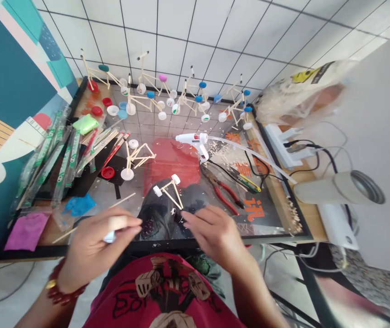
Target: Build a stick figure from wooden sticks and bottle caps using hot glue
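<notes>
My left hand (pixel 101 243) hovers over the table's front edge, thumb and fingertips pinched together; anything between them is too small to name. A thin wooden stick (pixel 123 200) runs beneath it. My right hand (pixel 215 232) is closed, thumb and index together, beside a small black piece (pixel 177 216); whether it grips that piece is unclear. Just beyond lies a stick frame (pixel 171 196) with two white bottle caps as wheels. Farther left stands another stick frame (pixel 139 157) with white caps. A white hot glue gun (pixel 195 142) rests mid-table.
Finished small stick tricycles (pixel 149 98) line the back. Red-handled pliers (pixel 224 193) and a yellow-green cutter (pixel 249 182) lie right, by the glue gun's cord. Wrapped chopsticks (pixel 67 159), red caps (pixel 107 172), blue clay (pixel 80 205) and purple clay (pixel 27 231) are left. A lamp (pixel 338 187) stands right.
</notes>
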Tool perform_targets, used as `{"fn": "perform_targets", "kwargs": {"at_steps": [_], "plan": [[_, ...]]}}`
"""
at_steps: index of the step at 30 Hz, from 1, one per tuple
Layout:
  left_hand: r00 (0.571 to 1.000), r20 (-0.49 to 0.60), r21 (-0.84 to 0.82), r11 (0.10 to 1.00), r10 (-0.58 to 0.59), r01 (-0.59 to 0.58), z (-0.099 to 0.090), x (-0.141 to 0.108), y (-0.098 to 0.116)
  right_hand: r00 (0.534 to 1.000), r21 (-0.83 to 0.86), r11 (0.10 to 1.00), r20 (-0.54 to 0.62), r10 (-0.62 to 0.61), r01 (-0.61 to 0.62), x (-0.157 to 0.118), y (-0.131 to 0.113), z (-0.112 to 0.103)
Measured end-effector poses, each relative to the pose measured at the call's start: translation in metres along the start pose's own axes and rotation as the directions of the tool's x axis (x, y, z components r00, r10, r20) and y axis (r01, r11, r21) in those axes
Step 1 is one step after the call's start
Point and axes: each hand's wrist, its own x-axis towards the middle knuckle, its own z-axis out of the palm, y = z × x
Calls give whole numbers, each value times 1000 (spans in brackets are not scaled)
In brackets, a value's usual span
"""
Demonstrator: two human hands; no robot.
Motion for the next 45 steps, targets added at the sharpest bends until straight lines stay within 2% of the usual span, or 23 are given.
{"fn": "perform_targets", "kwargs": {"at_steps": [3, 6, 9, 11, 13, 14, 15, 17, 18, 19, 20, 22, 23, 25, 26, 28, 30, 32, 35, 39, 43, 45], "plan": [[996, 74, -51, 998, 40, -36, 34, 20, -6, 998, -191, 980, 51, -47, 56, 20, -16, 38], [995, 80, -56, 997, 54, -49, 43, 21, -8, 997, -255, 965, 74, -36, 54, 15, -13, 45], [998, 35, 8, 999, 48, -48, 34, 17, -15, 998, -216, 976, 57, 36, -23, -7, 9, 24], [999, -9, 68, 997, 39, -38, 27, 16, -22, 992, -210, 970, -59, 111, -121, -29, 33, 0], [998, -51, 128, 991, 41, -34, 21, 16, -28, 955, -265, 930, -224, 197, -254, -52, 57, -25], [997, -67, 152, 988, 46, -36, 20, 16, -30, 935, -291, 905, -264, 236, -310, -61, 66, -36], [995, -80, 172, 984, 53, -38, 19, 16, -32, 914, -305, 875, -282, 293, -375, -68, 71, -45], [993, -100, 191, 981, 64, -44, 21, 17, -32, 878, -291, 859, -367, 307, -421, -70, 68, -52], [992, -109, 195, 980, 70, -48, 23, 18, -31, 882, -271, 881, -385, 271, -389, -65, 60, -50], [990, -114, 193, 980, 80, -57, 26, 18, -30, 909, -244, 917, -356, 218, -316, -56, 48, -42], [989, -116, 186, 980, 91, -68, 30, 19, -27, 942, -202, 952, -289, 168, -231, -45, 33, -31], [989, -101, 166, 982, 108, -91, 38, 21, -22, 994, -130, 988, -77, 77, -86, -18, 2, -3], [990, -88, 156, 983, 111, -97, 41, 21, -19, 998, -141, 988, 21, 65, -62, -7, -12, 12], [992, -68, 150, 984, 108, -97, 44, 21, -16, 991, -174, 984, 123, 59, -37, 6, -30, 32], [992, -67, 155, 983, 107, -96, 43, 21, -16, 986, -182, 983, 156, 59, -29, 7, -32, 35], [990, -85, 171, 980, 117, -101, 38, 19, -17, 981, -204, 978, 175, 88, -52, -4, -23, 25], [987, -110, 182, 979, 114, -93, 31, 17, -19, 983, -232, 961, 67, 171, -151, -25, -3, 2], [990, -97, 161, 983, 102, -86, 28, 15, -21, 979, -218, 954, -74, 192, -204, -44, 18, -23], [991, -66, 151, 983, 113, -102, 32, 15, -20, 968, -203, 958, -193, 162, -201, -55, 31, -42], [960, -212, 332, 938, 182, -104, 31, 23, -21, 981, -103, 989, -176, 87, -106, -28, 24, -35], [910, -358, 431, 902, 207, -36, 3, 44, -24, 976, 14, 1000, -216, 2, 1, 20, 21, -29], [892, -399, 407, 913, 214, -37, -10, 53, -18, 959, 111, 993, -277, 62, -32, 40, 17, -31]]}}
